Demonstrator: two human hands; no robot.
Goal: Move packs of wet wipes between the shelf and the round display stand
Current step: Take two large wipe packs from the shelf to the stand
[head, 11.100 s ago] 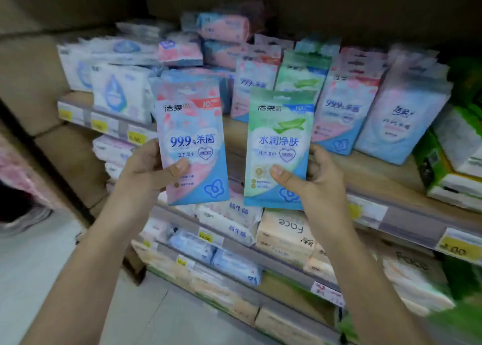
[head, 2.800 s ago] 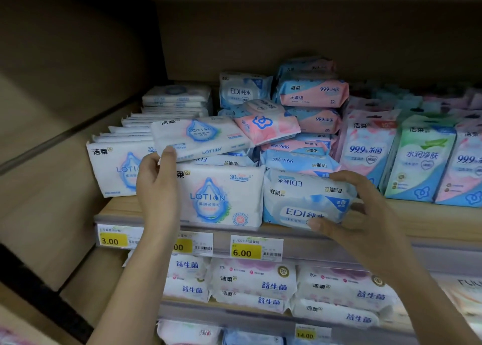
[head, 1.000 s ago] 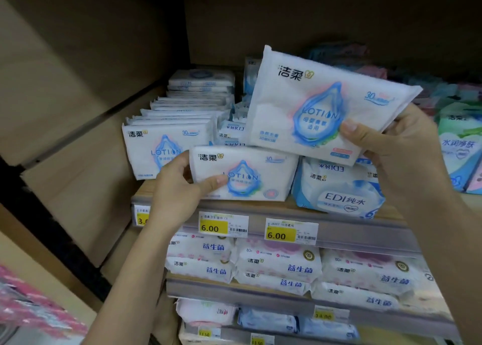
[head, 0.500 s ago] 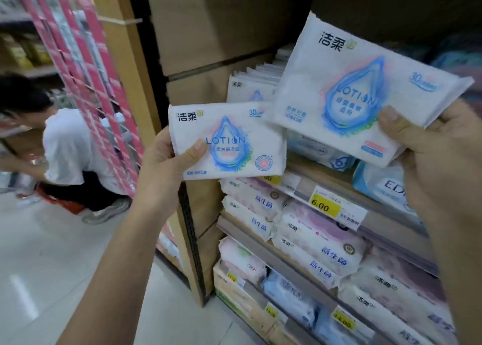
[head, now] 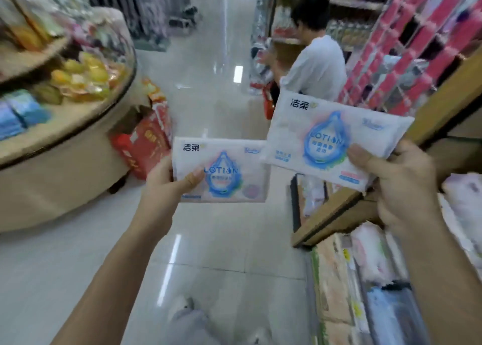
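My left hand (head: 167,185) grips a white wipes pack with a blue drop and "LOTION" print (head: 227,170), held flat over the aisle floor. My right hand (head: 399,188) grips a second, same-looking wipes pack (head: 326,138), higher and tilted, its left corner overlapping the first pack. The round display stand (head: 65,146) fills the left, its tiers loaded with blue packs and yellow snack bags. The wooden shelf (head: 365,203) runs along the right edge, with more packs on its lower levels.
A person in a white shirt (head: 318,65) crouches in the aisle ahead beside a red basket. Red cartons (head: 146,138) lean against the stand's base. A pink wire rack (head: 417,47) rises at the upper right. Shiny tiled floor (head: 208,253) lies between stand and shelf.
The view has swung left, away from the shelf and down the aisle. Both hands still hold their packs, now carried out over the floor, and the round stand has come into view.
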